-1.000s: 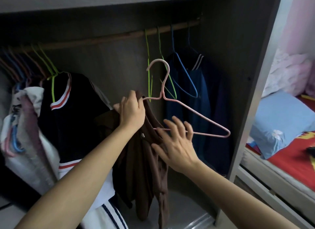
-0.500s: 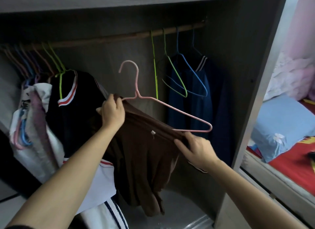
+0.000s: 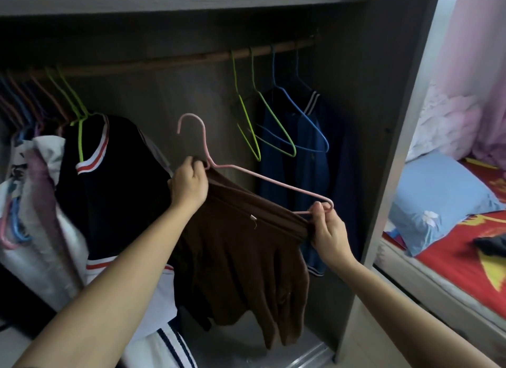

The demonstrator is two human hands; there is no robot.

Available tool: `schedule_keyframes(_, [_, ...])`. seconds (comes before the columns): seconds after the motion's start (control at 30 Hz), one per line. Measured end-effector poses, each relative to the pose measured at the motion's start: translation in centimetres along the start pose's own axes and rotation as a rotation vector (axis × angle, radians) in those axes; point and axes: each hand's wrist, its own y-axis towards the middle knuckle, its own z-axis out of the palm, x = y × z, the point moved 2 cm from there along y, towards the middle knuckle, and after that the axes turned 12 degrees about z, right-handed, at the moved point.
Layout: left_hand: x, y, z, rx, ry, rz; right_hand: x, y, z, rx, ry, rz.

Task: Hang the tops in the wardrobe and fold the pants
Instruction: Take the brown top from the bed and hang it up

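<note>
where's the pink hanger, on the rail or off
Off. The pink hanger is held below the rail by the left hand and right hand, hook free.

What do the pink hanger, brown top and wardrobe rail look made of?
Pink hanger: thin bent wire, likely metal under a matte pink coating. Brown top: soft matte fabric, maybe fleece; drapes in folds. Wardrobe rail: brownish round rod, probably wood, too dim to confirm.
</note>
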Motion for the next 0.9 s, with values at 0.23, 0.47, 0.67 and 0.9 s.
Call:
schedule_keyframes(0.23, [-2.0, 0.0, 1.5, -0.056, 0.06, 0.096, -0.6, -0.1, -1.6, 0.092, -0.228, 0.053])
schedule_keyframes(0.47, [-0.2, 0.3, 1.2, -0.095, 0.208, 0.189, 1.1, -0.3, -2.8, 0.204, -0.347, -0.116])
schedule_keyframes(0.67, [1.8, 0.8, 0.7, -0.033, 0.275, 0.221, 1.9, -0.3, -4.4, 0.133, -0.531, -0.393])
schedule_keyframes(0.9, [1.8, -0.2, 2.0, 0.08, 0.202, 0.375, 1.3, 0.9, -5.4, 0.141, -0.808, -0.726])
